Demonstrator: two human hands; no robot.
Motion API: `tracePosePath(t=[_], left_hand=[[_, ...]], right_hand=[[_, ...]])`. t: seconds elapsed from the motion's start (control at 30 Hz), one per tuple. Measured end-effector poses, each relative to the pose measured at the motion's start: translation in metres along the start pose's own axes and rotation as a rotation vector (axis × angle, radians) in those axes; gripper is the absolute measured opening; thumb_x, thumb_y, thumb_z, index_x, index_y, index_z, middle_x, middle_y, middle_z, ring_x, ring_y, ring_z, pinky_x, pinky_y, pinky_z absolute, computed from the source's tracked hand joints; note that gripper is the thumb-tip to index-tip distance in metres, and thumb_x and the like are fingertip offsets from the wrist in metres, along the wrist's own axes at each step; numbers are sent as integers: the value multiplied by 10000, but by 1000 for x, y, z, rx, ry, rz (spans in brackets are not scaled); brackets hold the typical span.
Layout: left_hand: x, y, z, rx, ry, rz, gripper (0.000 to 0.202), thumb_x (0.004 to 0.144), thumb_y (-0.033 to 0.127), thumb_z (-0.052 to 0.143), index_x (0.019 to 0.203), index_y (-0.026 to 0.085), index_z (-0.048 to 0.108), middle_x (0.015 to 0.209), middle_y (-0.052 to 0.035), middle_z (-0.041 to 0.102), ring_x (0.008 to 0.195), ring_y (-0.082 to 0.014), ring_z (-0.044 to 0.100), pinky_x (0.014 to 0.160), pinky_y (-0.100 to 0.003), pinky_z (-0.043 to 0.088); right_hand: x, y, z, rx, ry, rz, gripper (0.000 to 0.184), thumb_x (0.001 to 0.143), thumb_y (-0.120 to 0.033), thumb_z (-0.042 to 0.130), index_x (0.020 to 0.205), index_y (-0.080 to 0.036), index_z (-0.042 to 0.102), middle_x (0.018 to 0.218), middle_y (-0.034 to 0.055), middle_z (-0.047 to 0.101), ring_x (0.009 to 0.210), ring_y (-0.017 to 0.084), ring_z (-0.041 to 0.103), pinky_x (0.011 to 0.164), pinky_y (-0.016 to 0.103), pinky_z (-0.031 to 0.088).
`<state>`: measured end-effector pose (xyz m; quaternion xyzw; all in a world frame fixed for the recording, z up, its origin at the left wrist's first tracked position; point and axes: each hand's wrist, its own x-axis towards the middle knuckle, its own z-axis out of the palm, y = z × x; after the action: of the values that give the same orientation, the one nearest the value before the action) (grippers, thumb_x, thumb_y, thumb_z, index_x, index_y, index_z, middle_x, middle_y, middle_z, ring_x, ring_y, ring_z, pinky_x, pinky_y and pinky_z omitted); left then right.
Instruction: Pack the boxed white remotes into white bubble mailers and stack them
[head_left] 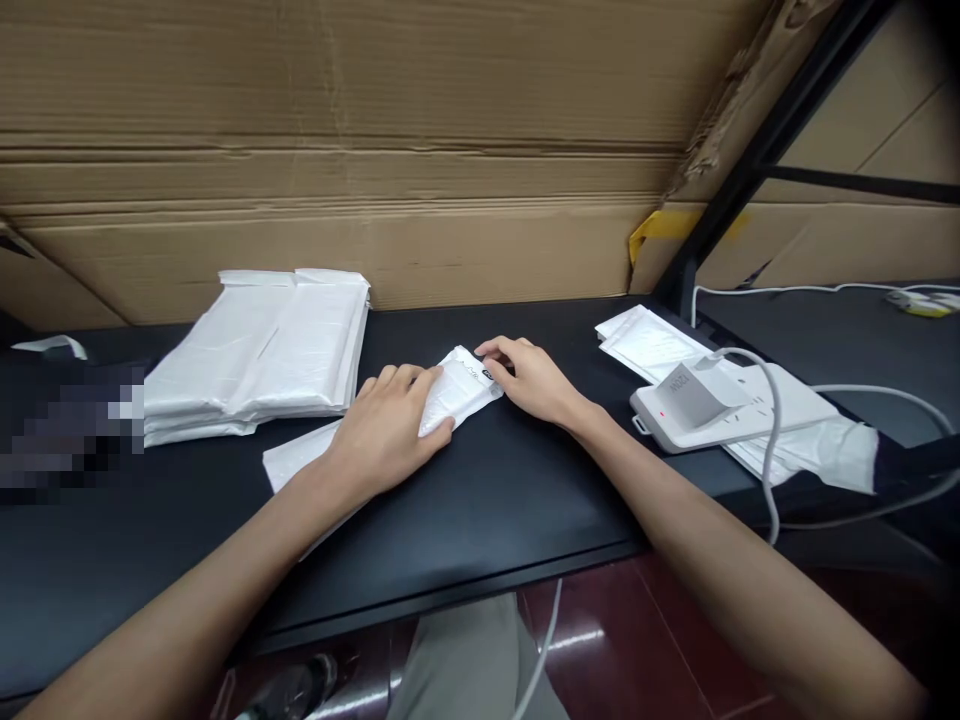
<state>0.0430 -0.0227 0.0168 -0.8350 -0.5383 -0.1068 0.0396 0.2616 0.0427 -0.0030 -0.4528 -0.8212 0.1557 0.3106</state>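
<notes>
A narrow white padded mailer (461,385) lies aslant on the black table, with a strip of dark print and a small black mark at its right end. My left hand (386,425) rests over its middle, thumb along the near edge and fingers across the top, holding it against the table. At the mailer's right end, my right hand (529,378) has its thumb and bent forefinger closed on the edge by the black mark. The left part of the mailer (300,455) shows beyond my left wrist; what lies under my left palm is hidden.
Larger white padded envelopes (259,345) are stacked at the back left. To the right, a white power strip with a plugged-in charger (694,395) sits on more white mailers (645,340), its cable looping over the table edge. Cardboard (480,240) walls the back; a black metal post (739,190) stands right.
</notes>
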Motion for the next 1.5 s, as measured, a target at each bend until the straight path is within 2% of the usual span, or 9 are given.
tracePosePath(t=[0.13,0.33,0.53,0.73,0.87,1.0,1.17,1.27,1.5], left_hand=[[0,-1,1,-2,13,0,559,889,442,473,1371,160,469,1235,-112,594,1071,-302,529,877,-428,447],[-1,-1,1,-2,14,8,550,881,434,489,1360,164,476,1219,-107,600,1048,-298,537,858,-421,452],[0,1,0,-12,12,10,535,883,425,486,1355,174,474,1225,-107,596,1062,-297,534,869,-427,455],[1,1,0,-43,28,24,536,863,414,515,1349,193,474,1220,-99,600,1073,-292,532,883,-422,456],[0,1,0,-74,39,47,525,854,390,526,1344,208,473,1213,-83,601,1070,-280,531,887,-419,457],[0,1,0,-77,50,43,540,849,390,542,1349,200,467,1227,-91,599,1077,-284,531,898,-420,452],[0,1,1,-102,58,62,544,853,386,542,1349,178,468,1226,-102,597,1065,-288,532,890,-425,451],[0,0,3,-132,66,65,574,853,388,550,1376,179,439,1243,-105,592,1082,-289,528,910,-422,443],[0,2,4,-183,92,68,703,833,395,593,1446,163,337,1293,-115,576,1133,-308,517,934,-440,439]], right_hand=[[-2,-5,0,19,-8,-31,240,946,-259,451,1109,-236,627,1028,10,702,983,182,578,899,325,437],[-3,-10,2,105,-85,-37,275,954,-301,452,1172,-241,609,1023,33,691,982,185,594,858,322,462],[-3,-12,3,162,-59,1,266,939,-297,478,1161,-242,614,1049,28,698,1001,177,616,861,312,461],[-5,-22,4,385,-131,7,242,912,-322,525,1121,-247,620,1043,5,697,902,147,643,796,283,474],[-5,-24,5,491,-177,9,263,913,-349,522,1126,-231,621,964,5,691,833,139,631,738,268,467],[-4,-21,6,474,-168,37,268,908,-373,526,1107,-222,623,829,-12,662,730,129,596,658,255,439],[-5,-23,6,457,-162,55,275,901,-379,534,1111,-224,622,885,0,676,779,138,611,693,266,452],[-5,-24,5,494,-175,51,276,898,-385,546,1106,-219,619,912,10,681,803,144,618,707,271,454],[-5,-23,5,608,-232,73,277,879,-429,589,1054,-214,596,797,-11,621,709,128,558,640,254,423]])
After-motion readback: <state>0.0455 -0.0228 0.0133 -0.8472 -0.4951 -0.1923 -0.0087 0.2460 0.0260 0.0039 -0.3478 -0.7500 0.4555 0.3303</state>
